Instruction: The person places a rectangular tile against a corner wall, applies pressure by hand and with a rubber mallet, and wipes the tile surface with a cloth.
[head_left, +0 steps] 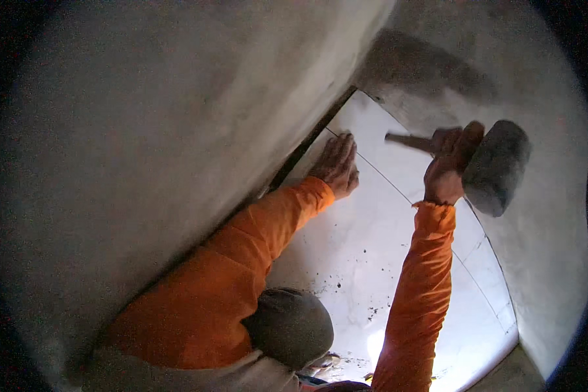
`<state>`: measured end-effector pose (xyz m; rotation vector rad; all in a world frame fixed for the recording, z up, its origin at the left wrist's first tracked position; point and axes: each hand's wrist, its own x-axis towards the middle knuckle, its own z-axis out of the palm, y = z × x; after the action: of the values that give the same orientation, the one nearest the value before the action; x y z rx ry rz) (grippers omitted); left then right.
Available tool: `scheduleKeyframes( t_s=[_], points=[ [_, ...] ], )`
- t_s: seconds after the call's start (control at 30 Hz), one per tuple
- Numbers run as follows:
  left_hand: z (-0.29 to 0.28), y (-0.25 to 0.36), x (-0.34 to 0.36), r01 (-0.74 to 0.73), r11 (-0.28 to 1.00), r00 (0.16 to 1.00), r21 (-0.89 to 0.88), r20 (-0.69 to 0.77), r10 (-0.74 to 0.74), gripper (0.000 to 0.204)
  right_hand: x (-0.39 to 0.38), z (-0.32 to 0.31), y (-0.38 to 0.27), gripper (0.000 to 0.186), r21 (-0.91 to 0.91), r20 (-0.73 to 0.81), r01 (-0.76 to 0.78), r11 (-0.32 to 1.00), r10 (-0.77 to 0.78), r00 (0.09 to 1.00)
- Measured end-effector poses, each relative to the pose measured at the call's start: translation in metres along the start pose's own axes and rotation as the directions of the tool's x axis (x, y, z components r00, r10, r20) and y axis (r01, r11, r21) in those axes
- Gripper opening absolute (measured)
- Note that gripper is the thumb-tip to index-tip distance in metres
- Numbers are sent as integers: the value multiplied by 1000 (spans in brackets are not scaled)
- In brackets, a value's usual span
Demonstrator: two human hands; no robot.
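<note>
Near the far end of the floor, my left hand (338, 164) lies on the white tiles (372, 219), its fingers stretched out beside a thin dark joint line. My right hand (447, 171) is wrapped round the short handle of a rubber mallet (496, 168), close below its thick grey head. The mallet is raised to the right of my left hand, its handle end pointing left. Both forearms wear orange sleeves.
Bare plastered walls rise on the left (157, 130) and right (555, 215), meeting at the far corner. A dark gap (310, 144) runs between left wall and tiles. Dark crumbs (372, 311) lie on the tiles. A dark rounded shape (291, 326) sits low between my arms.
</note>
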<state>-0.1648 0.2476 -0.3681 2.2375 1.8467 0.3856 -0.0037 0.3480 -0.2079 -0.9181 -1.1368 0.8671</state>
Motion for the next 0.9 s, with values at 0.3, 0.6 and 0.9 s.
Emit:
scheduleKeyframes(
  t_s=[0.3, 0.6, 0.9],
  points=[
    [1, 15, 12, 145, 987, 987, -73, -55, -149, 80, 14, 52, 49, 32, -605, 57, 112, 789, -97, 994],
    [39, 19, 26, 38, 999, 985, 33, 169, -43, 75, 5, 49, 66, 31, -339, 214, 81, 937, -7, 977],
    [45, 0, 17, -40, 973, 963, 229, 268, -24, 70, -13, 43, 74, 28, -215, 252, 147, 965, -91, 964]
  ],
)
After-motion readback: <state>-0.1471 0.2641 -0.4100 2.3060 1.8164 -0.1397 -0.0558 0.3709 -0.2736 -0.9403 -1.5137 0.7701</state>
